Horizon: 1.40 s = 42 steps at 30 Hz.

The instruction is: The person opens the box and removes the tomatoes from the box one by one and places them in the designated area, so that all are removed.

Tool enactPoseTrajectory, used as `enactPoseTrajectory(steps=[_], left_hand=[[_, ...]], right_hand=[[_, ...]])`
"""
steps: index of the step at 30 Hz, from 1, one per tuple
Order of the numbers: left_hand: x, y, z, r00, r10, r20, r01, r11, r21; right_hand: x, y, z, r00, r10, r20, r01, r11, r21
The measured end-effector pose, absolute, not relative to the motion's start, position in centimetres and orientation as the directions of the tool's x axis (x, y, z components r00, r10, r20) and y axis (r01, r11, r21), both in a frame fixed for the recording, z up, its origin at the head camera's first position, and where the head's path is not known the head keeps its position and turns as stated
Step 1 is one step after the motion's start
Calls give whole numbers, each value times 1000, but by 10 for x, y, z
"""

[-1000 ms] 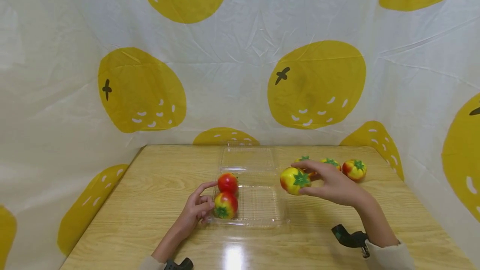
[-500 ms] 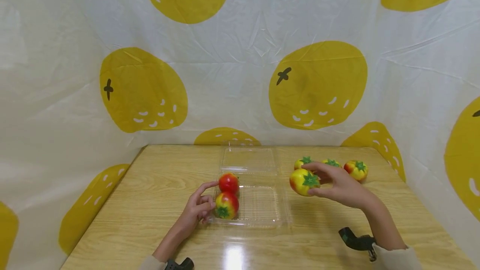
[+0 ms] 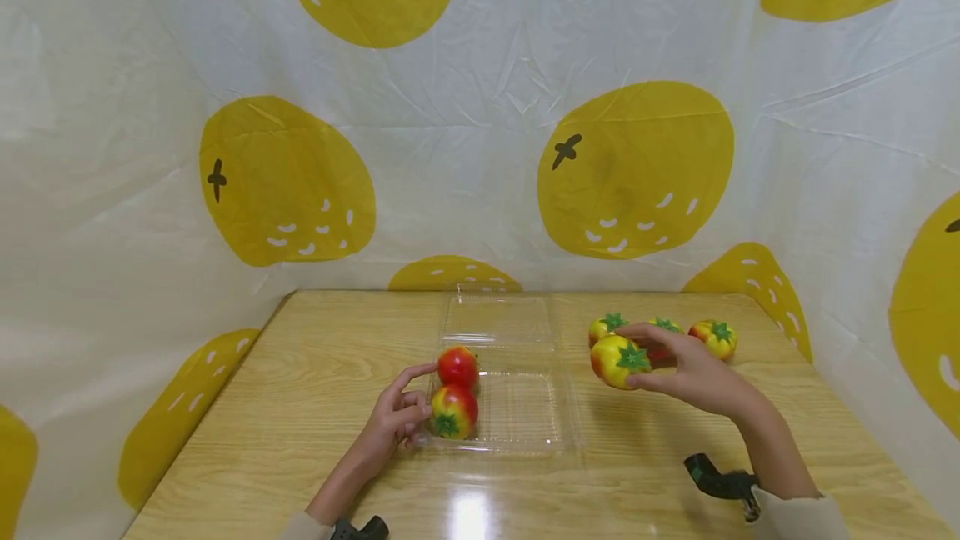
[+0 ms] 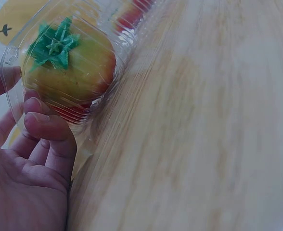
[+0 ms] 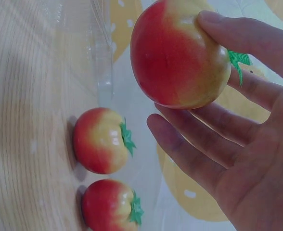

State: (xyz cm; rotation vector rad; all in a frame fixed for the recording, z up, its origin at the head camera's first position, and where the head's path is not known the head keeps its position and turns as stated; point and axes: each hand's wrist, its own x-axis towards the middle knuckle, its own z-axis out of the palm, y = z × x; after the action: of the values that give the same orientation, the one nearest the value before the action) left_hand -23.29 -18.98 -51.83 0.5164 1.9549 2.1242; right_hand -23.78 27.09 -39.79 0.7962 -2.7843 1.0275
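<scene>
Yellow-red plastic tomato with a green calyx (image 3: 618, 361) sits pinched in my right hand (image 3: 693, 375), lifted right of centre frame, clear of the wooden table (image 3: 300, 407). My left hand (image 3: 392, 422) curls against the clear plastic clamshell tray (image 3: 517, 415), steadying it; two tomatoes (image 3: 453, 390) sit inside, three more tomatoes (image 3: 663, 333) wait behind.

A wooden table (image 3: 315, 407) is sitting in front of a white backdrop cloth (image 3: 465, 148) printed with big yellow fruit shapes, which is wrapping round the far and side edges. Three toy tomatoes are lying on the table near its far right corner: one (image 3: 606, 327) at the left, one (image 3: 663, 328) partly hidden in the middle, one (image 3: 715, 338) at the right. Overhead light is glaring off the table's near edge.
</scene>
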Motion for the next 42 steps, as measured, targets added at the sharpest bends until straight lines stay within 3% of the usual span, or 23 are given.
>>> enactPoseTrajectory(steps=[15, 42], left_hand=[[-235, -188, -520, -915, 382, 127, 94, -105, 990], [-234, -190, -519, -919, 379, 109, 72, -113, 991]], right_hand=[[-242, 285, -401, -895, -401, 194, -429, 657, -619], [-257, 296, -424, -895, -412, 168, -412, 622, -666]])
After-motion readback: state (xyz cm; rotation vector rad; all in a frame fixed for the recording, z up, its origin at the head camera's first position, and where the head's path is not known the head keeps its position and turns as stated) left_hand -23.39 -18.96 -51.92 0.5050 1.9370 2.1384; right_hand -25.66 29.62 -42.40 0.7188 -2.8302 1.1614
